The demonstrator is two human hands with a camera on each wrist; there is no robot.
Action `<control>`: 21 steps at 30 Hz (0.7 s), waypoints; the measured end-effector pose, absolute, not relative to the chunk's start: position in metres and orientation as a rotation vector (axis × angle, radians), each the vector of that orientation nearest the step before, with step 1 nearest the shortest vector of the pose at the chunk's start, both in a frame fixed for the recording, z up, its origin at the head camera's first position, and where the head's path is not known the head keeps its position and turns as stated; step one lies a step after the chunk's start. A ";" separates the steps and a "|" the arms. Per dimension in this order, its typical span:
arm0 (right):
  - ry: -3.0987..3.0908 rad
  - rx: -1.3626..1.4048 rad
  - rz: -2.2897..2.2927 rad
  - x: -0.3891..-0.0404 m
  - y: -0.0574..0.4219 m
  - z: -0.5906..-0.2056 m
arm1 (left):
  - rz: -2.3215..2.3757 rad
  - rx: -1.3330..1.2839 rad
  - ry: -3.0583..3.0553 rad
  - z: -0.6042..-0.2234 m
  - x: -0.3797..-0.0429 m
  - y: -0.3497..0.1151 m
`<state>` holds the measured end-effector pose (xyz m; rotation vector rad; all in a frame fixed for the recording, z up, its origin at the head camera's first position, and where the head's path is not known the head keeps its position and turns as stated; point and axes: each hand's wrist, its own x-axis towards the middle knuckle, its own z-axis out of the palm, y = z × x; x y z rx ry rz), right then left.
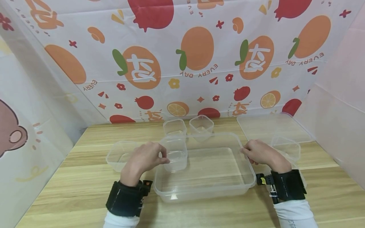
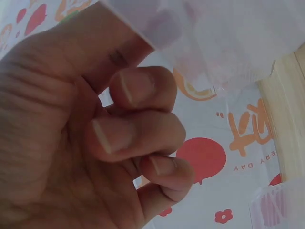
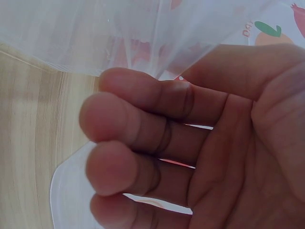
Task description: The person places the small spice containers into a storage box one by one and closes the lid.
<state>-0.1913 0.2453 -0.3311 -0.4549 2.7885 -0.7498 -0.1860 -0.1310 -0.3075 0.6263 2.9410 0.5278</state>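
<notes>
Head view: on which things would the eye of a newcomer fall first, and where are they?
The eye would probably fall first on the bright fruit-printed cloth behind the table. Then comes the large clear container near the table's middle, its right side gripped by the right hand. The left hand holds a small clear box, seen against the container's left part.

The words "EVERY DAY" are printed repeatedly on the fruit-patterned backdrop (image 1: 182,60); lettering on the right sleeve (image 1: 295,212) cannot be deciphered.
</notes>
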 end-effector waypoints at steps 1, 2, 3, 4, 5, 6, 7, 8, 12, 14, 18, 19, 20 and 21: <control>2.789 -0.455 -0.748 -0.191 0.245 -0.331 | 0.523 0.612 2.951 -0.308 -0.186 -0.131; 2.790 -0.456 -0.746 -0.192 0.245 -0.331 | 0.514 0.602 2.963 -0.308 -0.186 -0.132; 2.790 -0.456 -0.745 -0.192 0.245 -0.331 | 0.511 0.594 2.972 -0.308 -0.186 -0.132; 2.791 -0.454 -0.744 -0.192 0.245 -0.331 | 0.507 0.587 2.980 -0.308 -0.186 -0.132; 2.791 -0.454 -0.742 -0.192 0.245 -0.331 | 0.506 0.580 2.988 -0.309 -0.186 -0.132; 2.791 -0.452 -0.743 -0.192 0.245 -0.331 | 0.504 0.573 2.995 -0.309 -0.186 -0.133; 2.791 -0.452 -0.742 -0.191 0.244 -0.331 | 0.502 0.563 3.001 -0.309 -0.186 -0.132; 2.790 -0.448 -0.742 -0.191 0.244 -0.331 | 0.500 0.556 3.007 -0.309 -0.186 -0.132; 2.786 -0.451 -0.746 -0.191 0.245 -0.332 | 0.482 0.533 3.026 -0.310 -0.186 -0.132; 2.783 -0.450 -0.750 -0.191 0.245 -0.332 | 0.475 0.523 3.031 -0.310 -0.187 -0.132; 2.781 -0.448 -0.754 -0.192 0.245 -0.331 | 0.470 0.511 3.033 -0.311 -0.187 -0.132; 2.780 -0.450 -0.756 -0.193 0.245 -0.331 | 0.471 0.508 3.033 -0.311 -0.187 -0.132; 2.781 -0.450 -0.756 -0.193 0.245 -0.331 | 0.470 0.508 3.033 -0.311 -0.187 -0.132; 2.783 -0.452 -0.756 -0.193 0.245 -0.331 | 0.471 0.508 3.033 -0.311 -0.187 -0.132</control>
